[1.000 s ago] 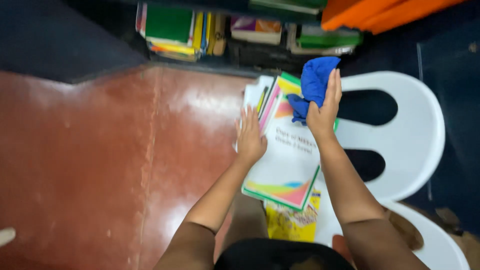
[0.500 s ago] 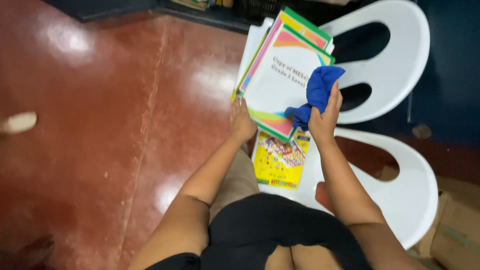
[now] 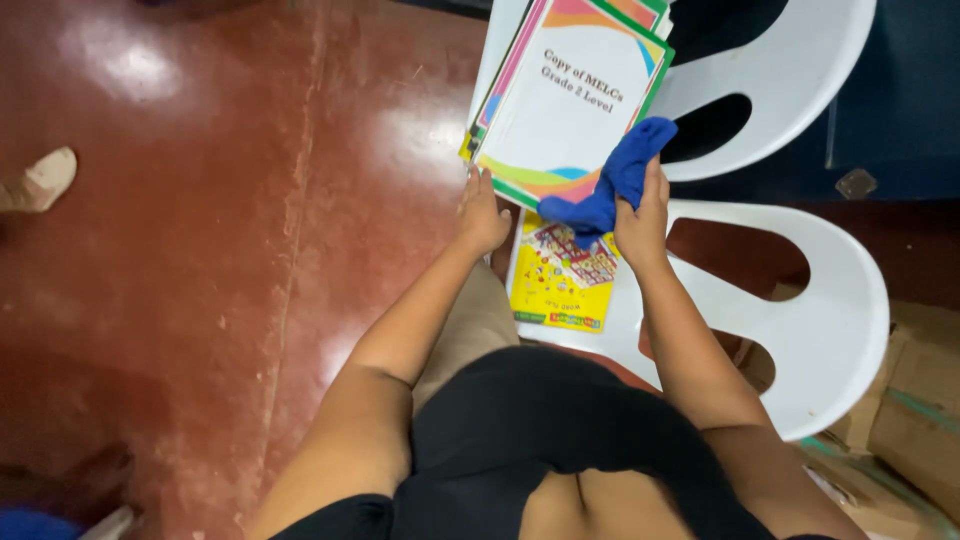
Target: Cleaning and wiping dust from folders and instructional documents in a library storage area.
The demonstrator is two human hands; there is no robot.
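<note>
Wiping is underway: blue cloth (image 3: 612,185) is clutched in the right hand (image 3: 640,222) at the white booklet's (image 3: 575,100) five o'clock corner; left hand (image 3: 482,215), fingers extended and gripping nothing, steadies the stack's seven o'clock edge.

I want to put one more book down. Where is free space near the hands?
The red floor left of the left hand is bare. The white chair shows a bare strip right of the yellow book. It is crowded where the book stack meets the right hand gripping the blue cloth.

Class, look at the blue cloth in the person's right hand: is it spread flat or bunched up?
Bunched up. The blue cloth is crumpled into a wad in the right hand, draping onto the top booklet rather than lying flat.
</note>
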